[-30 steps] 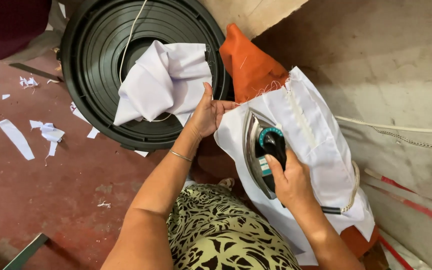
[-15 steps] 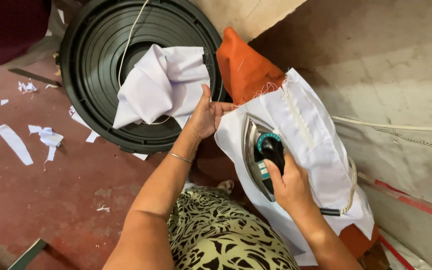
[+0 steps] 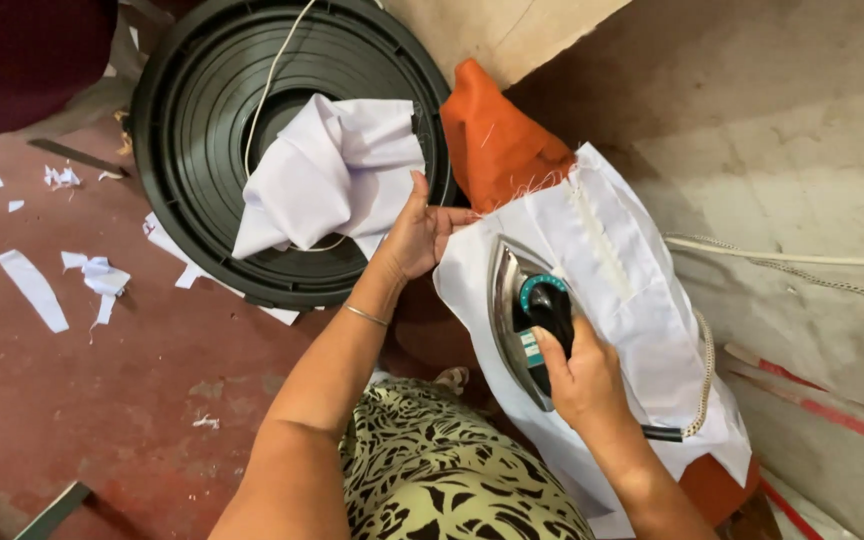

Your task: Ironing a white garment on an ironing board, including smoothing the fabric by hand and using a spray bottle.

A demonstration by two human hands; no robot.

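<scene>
My right hand (image 3: 580, 372) grips the black handle of a silver electric iron (image 3: 518, 315) that rests flat on a white fabric piece (image 3: 642, 300). That piece lies over an orange pad (image 3: 500, 140) on the floor. My left hand (image 3: 420, 228) presses down on the white fabric's left edge, fingers together, just beside the iron's tip. A stitched seam runs along the fabric to the right of the iron.
A large round black lid (image 3: 202, 120) lies at the upper left with a crumpled white cloth (image 3: 332, 170) and a white cord in it. White fabric scraps (image 3: 37, 290) litter the red floor. The iron's braided cord (image 3: 802, 268) trails right along a grey wall.
The iron has slid slightly down the white fabric toward me with my right hand. My left hand stays pressed on the fabric's edge.
</scene>
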